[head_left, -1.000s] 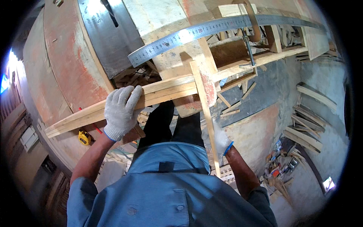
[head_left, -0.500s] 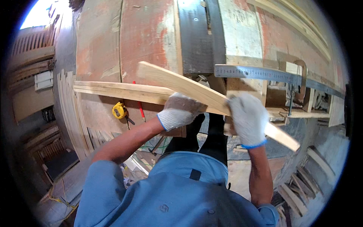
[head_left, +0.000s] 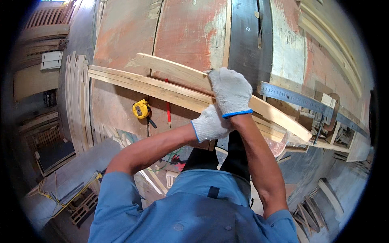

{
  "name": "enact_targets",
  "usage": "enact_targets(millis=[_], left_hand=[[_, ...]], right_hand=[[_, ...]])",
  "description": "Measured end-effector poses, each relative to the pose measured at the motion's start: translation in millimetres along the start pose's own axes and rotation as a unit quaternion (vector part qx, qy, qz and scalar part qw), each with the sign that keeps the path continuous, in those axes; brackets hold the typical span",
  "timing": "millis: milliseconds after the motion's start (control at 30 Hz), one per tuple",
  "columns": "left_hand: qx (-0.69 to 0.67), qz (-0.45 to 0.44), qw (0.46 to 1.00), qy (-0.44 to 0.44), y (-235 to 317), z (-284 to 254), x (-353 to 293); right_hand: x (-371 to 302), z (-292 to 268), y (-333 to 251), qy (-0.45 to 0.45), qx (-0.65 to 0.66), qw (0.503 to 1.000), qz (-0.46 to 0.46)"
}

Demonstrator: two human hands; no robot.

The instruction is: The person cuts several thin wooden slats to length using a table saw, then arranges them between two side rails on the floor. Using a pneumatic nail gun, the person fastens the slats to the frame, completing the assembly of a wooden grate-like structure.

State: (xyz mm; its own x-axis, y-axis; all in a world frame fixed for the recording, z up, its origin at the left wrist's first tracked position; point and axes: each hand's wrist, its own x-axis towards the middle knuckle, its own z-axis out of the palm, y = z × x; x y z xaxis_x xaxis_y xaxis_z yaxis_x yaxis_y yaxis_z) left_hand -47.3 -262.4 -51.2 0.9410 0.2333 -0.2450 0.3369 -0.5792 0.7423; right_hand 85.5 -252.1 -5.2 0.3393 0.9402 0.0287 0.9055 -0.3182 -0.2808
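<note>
A pale, tapered wooden board (head_left: 174,69) slants across the workbench, with my gloved right hand (head_left: 232,91) closed over its middle. Nearer to me, a pair of long wooden strips (head_left: 150,87) lies side by side, close along the board. My left hand (head_left: 211,124), in a matching white glove, is closed over the near edge of these strips. My right wrist crosses just above it and hides most of its fingers. To the left of my hands, a yellow tape measure (head_left: 141,109) and a red pencil (head_left: 168,112) rest on the bench.
A steel ruler (head_left: 296,96) lies to the right, near a rusty C-clamp (head_left: 334,111). Thin wooden slats (head_left: 75,101) stand upright at the bench's left end. Long pale battens (head_left: 330,44) lie at the far right. Wood offcuts (head_left: 312,212) are on the floor.
My right hand has moved left and away from me along the board, and now sits over the left wrist. The board has shifted left, lying closer to the strips. The whole view has swung slightly.
</note>
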Motion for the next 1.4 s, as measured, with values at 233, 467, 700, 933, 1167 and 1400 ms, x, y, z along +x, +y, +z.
enact_targets(millis=[233, 467, 700, 933, 1167, 1400], left_hand=[[0.028, 0.035, 0.998, -0.052, 30, -32, 6], [0.168, 0.250, 0.953, 0.014, 48, -50, 22], [0.205, 0.308, 0.929, 0.013, 55, -35, 61], [0.276, 0.197, 0.935, -0.103, 59, -46, 47], [0.216, 0.259, 0.941, -0.001, 54, -21, 1], [0.205, 0.187, 0.961, -0.022, 47, -19, -3]], right_hand=[[-1, -20, 9, -0.011, -0.003, 1.000, -0.012], [-8, -69, 31, 0.041, 0.091, 0.995, 0.028], [-21, -81, 62, 0.003, 0.107, 0.987, 0.122], [-46, -77, 68, 0.017, 0.177, 0.974, 0.144], [-60, -60, 65, 0.010, 0.131, 0.983, 0.125], [-59, -21, 57, 0.063, 0.020, 0.995, 0.074]])
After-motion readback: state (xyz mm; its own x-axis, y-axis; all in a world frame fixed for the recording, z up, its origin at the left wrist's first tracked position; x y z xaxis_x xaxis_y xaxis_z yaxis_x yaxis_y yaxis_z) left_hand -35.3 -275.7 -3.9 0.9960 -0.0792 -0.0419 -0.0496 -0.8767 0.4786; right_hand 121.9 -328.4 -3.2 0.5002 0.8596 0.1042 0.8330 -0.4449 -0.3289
